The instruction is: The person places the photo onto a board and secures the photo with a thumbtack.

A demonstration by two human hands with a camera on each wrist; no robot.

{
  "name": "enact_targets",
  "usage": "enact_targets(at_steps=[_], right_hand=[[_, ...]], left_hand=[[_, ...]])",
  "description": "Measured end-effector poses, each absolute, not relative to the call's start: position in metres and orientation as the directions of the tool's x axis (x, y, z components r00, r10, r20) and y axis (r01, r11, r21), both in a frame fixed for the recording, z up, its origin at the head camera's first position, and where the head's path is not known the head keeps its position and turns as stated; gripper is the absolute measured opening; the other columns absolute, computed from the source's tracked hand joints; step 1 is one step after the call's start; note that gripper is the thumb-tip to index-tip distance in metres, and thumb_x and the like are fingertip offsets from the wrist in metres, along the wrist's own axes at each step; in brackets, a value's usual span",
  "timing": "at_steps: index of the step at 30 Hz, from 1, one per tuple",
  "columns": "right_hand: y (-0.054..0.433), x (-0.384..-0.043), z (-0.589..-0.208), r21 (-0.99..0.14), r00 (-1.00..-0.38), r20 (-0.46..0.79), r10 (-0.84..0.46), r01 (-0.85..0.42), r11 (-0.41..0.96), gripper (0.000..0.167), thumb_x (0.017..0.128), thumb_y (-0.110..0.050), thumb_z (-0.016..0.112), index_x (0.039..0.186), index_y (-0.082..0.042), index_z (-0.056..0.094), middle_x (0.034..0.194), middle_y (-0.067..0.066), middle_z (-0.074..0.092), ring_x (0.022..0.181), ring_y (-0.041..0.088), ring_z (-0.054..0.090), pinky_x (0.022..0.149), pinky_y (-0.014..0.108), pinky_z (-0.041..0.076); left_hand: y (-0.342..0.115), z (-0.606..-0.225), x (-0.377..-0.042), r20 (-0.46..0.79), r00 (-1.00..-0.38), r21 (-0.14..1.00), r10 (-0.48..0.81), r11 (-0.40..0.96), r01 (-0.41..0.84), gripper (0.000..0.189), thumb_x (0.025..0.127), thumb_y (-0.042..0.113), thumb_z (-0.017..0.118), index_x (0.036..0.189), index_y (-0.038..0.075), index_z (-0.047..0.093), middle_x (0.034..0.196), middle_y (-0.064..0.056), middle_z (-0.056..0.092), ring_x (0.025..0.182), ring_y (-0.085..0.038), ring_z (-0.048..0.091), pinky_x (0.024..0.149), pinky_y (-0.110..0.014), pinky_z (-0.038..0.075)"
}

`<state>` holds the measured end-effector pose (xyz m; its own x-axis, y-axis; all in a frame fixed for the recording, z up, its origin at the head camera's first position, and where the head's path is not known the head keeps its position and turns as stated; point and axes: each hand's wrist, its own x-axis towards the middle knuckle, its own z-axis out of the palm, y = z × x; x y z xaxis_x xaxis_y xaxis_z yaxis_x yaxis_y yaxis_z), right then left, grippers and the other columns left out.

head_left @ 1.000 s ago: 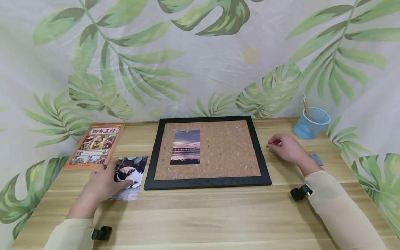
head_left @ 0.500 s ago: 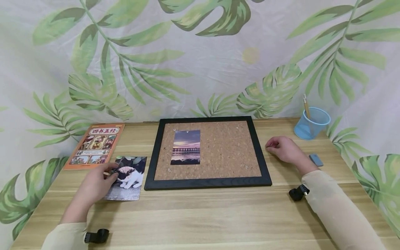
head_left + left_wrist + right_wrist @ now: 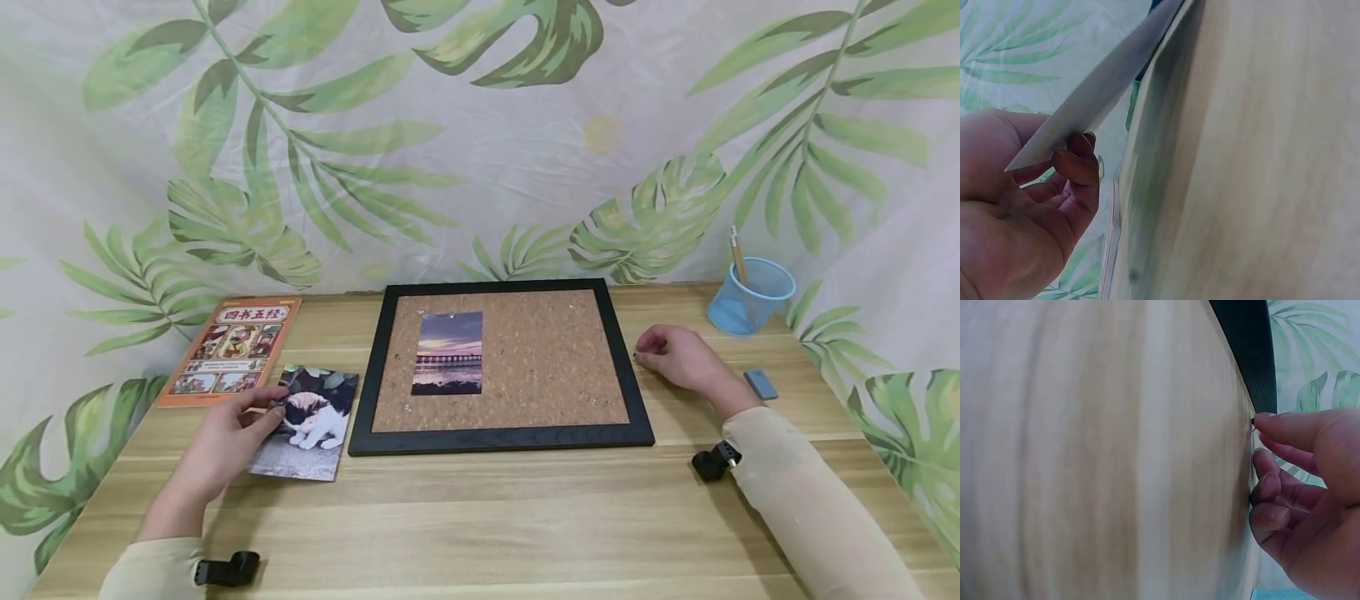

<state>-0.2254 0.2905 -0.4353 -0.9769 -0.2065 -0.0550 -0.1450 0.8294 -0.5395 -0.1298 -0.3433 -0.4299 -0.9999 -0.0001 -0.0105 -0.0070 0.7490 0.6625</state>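
My left hand (image 3: pixel 225 437) pinches the left edge of a cat photo (image 3: pixel 318 429) between thumb and fingers. In the left wrist view the photo's pale back (image 3: pixel 1091 94) slants up off the table at the held end. My right hand (image 3: pixel 682 362) is just right of a black-framed cork board (image 3: pixel 551 367), its thumb and forefinger pinching a tiny dark-tipped pin (image 3: pixel 1252 422), most of it hidden by the fingertips. A pier sunset photo (image 3: pixel 447 354) hangs on the board's left part, with a small clear pin at its top edge.
Several clear pins sit in the cork near its corners. An orange book (image 3: pixel 232 350) lies at the back left. A blue mesh pen cup (image 3: pixel 750 296) with a pencil (image 3: pixel 738 257) stands at the back right, a blue-grey eraser (image 3: pixel 761 384) in front of it.
My left hand has drawn back to the cat photo's left edge and now grips it, tilting the photo up. My right hand has moved slightly left toward the board with the pin.
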Motion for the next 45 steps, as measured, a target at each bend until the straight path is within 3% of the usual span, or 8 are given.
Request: enact_targets(at_steps=[5,12,21,34,45], right_hand=[[0.289,-0.227,-0.436,-0.534,-0.976,-0.065,-0.210,-0.144,0.833,0.016,0.103,-0.013,0.070,0.110,0.000,0.074,0.095,0.012,0.072,0.090,0.025,0.065,0.082,0.038,0.049],[0.289,-0.226,-0.435,-0.516,-0.974,-0.064,-0.217,-0.153,0.843,0.012,0.104,-0.011,0.068,0.102,-0.002,0.076,0.092,0.010,0.072,0.086,0.022,0.063,0.080,0.037,0.049],[0.289,-0.223,-0.432,-0.524,-0.977,-0.062,-0.205,-0.143,0.840,0.013,0.105,-0.013,0.067,0.101,-0.002,0.074,0.096,0.013,0.073,0.090,0.026,0.066,0.083,0.040,0.050],[0.282,-0.212,-0.417,-0.575,-0.984,0.001,-0.179,-0.147,0.804,0.018,0.107,-0.016,0.067,0.111,-0.001,0.076,0.104,0.017,0.075,0.089,0.024,0.065,0.078,0.035,0.049],[0.264,-0.211,-0.401,-0.646,-0.985,0.008,-0.174,-0.138,0.751,0.022,0.108,-0.018,0.066,0.119,-0.001,0.076,0.105,0.017,0.078,0.086,0.023,0.064,0.073,0.032,0.051]], left_hand=[[-0.341,-0.429,-0.131,0.050,-0.998,0.707,-0.023,0.707,0.019,0.038,0.110,0.017,0.063,0.143,-0.001,0.065,0.128,-0.024,0.067,0.081,0.005,0.061,0.064,-0.022,0.051],[-0.328,-0.420,-0.133,0.075,-0.996,0.715,-0.054,0.699,0.016,0.037,0.109,0.020,0.065,0.142,0.003,0.068,0.117,-0.010,0.070,0.080,0.002,0.059,0.064,-0.022,0.049],[-0.297,-0.410,-0.141,0.048,-0.999,0.754,0.024,0.655,0.053,0.038,0.108,0.017,0.065,0.144,0.003,0.067,0.119,-0.022,0.074,0.083,0.002,0.063,0.067,-0.022,0.051],[-0.254,-0.411,-0.157,-0.002,-0.989,0.818,0.145,0.569,0.082,0.044,0.107,0.014,0.066,0.150,0.004,0.062,0.112,-0.020,0.074,0.087,-0.007,0.062,0.064,-0.026,0.048],[-0.209,-0.410,-0.176,0.004,-0.968,0.833,0.252,0.534,0.143,0.048,0.106,0.011,0.065,0.153,0.004,0.058,0.111,-0.018,0.066,0.093,-0.023,0.057,0.072,-0.025,0.048]])
